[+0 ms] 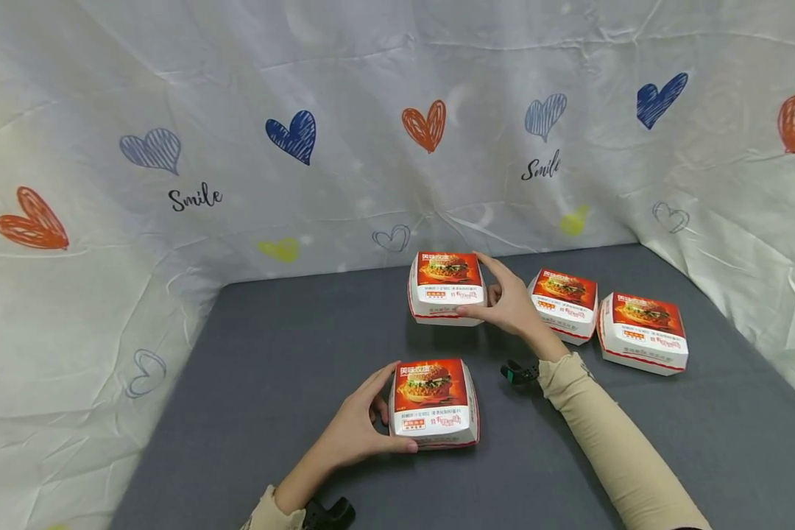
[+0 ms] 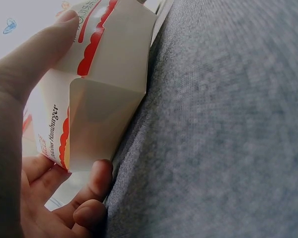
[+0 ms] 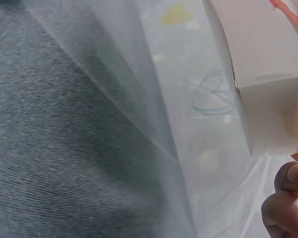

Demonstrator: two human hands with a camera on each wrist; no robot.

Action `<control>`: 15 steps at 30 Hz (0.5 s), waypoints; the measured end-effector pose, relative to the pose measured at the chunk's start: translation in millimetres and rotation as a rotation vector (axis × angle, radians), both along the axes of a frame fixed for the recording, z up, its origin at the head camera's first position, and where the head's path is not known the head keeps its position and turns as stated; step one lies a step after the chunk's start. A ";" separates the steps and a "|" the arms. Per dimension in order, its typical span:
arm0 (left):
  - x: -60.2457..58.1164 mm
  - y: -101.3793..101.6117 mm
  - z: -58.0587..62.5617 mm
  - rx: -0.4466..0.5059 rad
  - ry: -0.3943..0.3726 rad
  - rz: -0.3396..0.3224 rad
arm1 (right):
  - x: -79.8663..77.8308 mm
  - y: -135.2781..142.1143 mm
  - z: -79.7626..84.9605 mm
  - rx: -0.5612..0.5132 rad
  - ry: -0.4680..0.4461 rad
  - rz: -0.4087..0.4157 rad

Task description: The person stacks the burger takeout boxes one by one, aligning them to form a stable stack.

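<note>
Near the front middle of the table, my left hand [image 1: 354, 427] grips a hamburger box [image 1: 433, 390], thumb along its near side and fingers behind. In the left wrist view this white box [image 2: 104, 121] sits right at the grey cloth, its "Delicious Hamburger" print facing the fingers. Farther back, my right hand [image 1: 513, 305] pinches a second hamburger box [image 1: 445, 283] by its right side, between thumb and fingers. A shadow lies on the table under that box. The right wrist view shows its pale underside [image 3: 273, 114] raised above the table, with curled fingers [image 3: 288, 208] beside it.
Two more hamburger boxes, one [image 1: 565, 303] just beyond my right wrist and another [image 1: 642, 331] to its right, stand side by side. Dark grey cloth covers the table [image 1: 265, 368]. Behind it hangs a white curtain [image 1: 344, 191] printed with hearts and "Smile".
</note>
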State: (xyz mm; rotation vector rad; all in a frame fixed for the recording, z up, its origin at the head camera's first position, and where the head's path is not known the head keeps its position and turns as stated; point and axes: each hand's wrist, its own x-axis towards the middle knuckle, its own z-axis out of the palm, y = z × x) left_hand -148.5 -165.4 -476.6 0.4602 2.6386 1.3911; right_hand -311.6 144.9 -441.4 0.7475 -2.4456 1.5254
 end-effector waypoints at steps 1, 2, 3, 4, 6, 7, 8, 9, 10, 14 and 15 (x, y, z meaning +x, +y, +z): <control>-1.0 0.4 0.4 -0.002 0.002 0.000 | -0.2 1.2 1.7 -0.009 -0.001 -0.007; -2.0 0.7 0.8 -0.003 0.004 -0.001 | -0.4 2.5 3.5 -0.014 0.004 -0.014; -2.9 1.0 1.3 -0.003 0.004 -0.002 | -0.6 4.1 5.3 -0.020 0.009 -0.019; -3.9 1.4 1.7 -0.005 0.006 -0.004 | -0.6 5.7 7.1 -0.029 0.010 -0.026; -5.8 2.2 2.2 -0.006 0.008 -0.007 | -0.4 9.6 10.2 -0.037 0.018 -0.035; -6.8 2.5 2.3 -0.004 0.010 -0.011 | -0.2 11.5 11.8 -0.040 0.021 -0.036; -7.6 2.7 2.1 -0.001 0.010 -0.015 | 0.1 13.2 13.2 -0.040 0.029 -0.037; -8.1 2.8 2.0 0.003 0.012 -0.018 | 0.5 13.9 15.0 -0.039 0.037 -0.036; -8.2 2.6 1.3 0.006 0.013 -0.017 | 1.0 14.1 16.4 -0.037 0.044 -0.035; -6.2 0.8 -4.0 0.006 0.003 0.004 | 5.5 9.3 22.6 -0.038 0.060 -0.003; -5.6 0.4 -5.4 0.005 0.002 0.009 | 6.7 7.7 23.6 -0.043 0.063 0.004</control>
